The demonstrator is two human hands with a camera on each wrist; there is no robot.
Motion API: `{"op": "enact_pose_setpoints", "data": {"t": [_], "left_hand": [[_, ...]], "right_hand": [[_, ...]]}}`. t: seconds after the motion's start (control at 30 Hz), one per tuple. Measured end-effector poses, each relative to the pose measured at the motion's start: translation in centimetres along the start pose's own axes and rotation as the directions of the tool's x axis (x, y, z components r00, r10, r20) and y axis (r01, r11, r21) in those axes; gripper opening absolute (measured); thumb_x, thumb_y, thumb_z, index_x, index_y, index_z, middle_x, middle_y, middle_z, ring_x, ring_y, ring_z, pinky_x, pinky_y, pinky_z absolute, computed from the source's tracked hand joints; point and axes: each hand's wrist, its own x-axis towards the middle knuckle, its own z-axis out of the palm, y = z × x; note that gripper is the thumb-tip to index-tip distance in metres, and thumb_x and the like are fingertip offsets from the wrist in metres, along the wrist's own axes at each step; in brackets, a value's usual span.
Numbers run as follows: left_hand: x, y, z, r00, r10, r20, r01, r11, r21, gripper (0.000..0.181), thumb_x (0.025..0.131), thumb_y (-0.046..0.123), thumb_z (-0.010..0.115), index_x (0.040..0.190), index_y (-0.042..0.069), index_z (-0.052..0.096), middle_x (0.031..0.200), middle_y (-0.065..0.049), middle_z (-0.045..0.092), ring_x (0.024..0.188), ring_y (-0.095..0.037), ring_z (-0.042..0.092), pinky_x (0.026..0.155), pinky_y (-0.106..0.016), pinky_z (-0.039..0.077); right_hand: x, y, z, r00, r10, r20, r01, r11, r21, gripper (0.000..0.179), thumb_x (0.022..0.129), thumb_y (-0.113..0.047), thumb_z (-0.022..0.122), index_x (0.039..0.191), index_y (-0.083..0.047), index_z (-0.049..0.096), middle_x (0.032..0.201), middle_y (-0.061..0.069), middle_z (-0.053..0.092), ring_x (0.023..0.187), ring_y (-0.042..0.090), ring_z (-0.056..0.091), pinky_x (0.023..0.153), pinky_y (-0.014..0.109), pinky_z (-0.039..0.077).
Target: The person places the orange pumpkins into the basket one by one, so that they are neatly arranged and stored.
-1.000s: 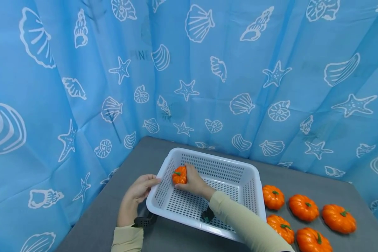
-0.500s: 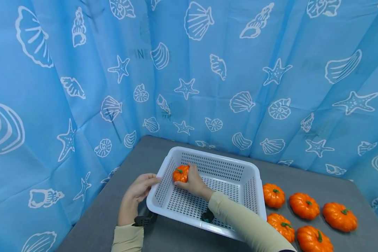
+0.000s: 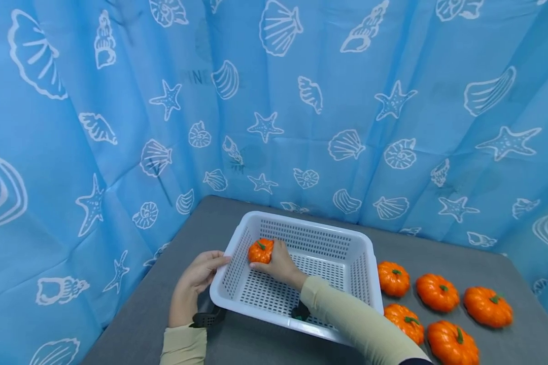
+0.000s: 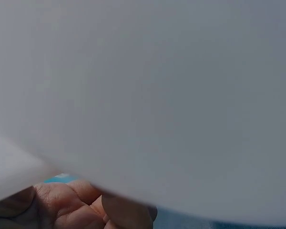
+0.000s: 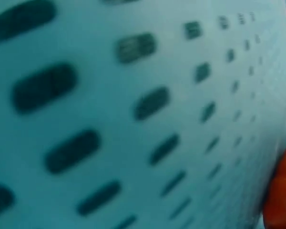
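Observation:
A small orange toy pumpkin point(image 3: 261, 251) with a green stem is inside the white perforated plastic basket point(image 3: 297, 324), near its far left corner. My right hand point(image 3: 280, 264) grips this pumpkin from its right side, the forearm reaching across the basket's near rim. In the right wrist view, the perforated basket wall point(image 5: 109, 86) fills most of the picture and the pumpkin point(image 5: 281, 195) shows at the right edge. My left hand point(image 3: 203, 274) holds the basket's left rim, thumb on top. The basket's pale surface point(image 4: 148, 95) hides much of the left hand point(image 4: 69, 205) in the left wrist view.
Several orange pumpkins lie right of the basket on the grey table point(image 3: 146, 309), among them one pumpkin point(image 3: 394, 279) close to the basket wall and one pumpkin point(image 3: 488, 307) farthest right. A blue shell-patterned curtain point(image 3: 301, 126) stands behind and to the left.
The pumpkin in my right hand has turned slightly, its stem now pointing more upward and to the right. My left hand stays at the rim. The whole view has shifted a little.

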Motion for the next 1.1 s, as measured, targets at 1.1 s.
{"op": "enact_pose_setpoints", "data": {"t": [1.1], "left_hand": [[-0.4,0.2,-0.1,1.000,-0.024,0.016,0.024,1.000,0.006,0.049,0.096,0.021,0.055,0.125,-0.017,0.044,0.109,-0.020,0.066,0.089,-0.024,0.070,0.057,-0.023,0.055]], "right_hand": [[-7.7,-2.4,-18.8,0.974,-0.132,-0.183,0.142,0.989,0.042,0.092,0.090,-0.037,0.063,0.150,0.002,0.005,0.151,0.025,0.021,0.141,0.039,0.022,0.115,0.050,0.024]]}}
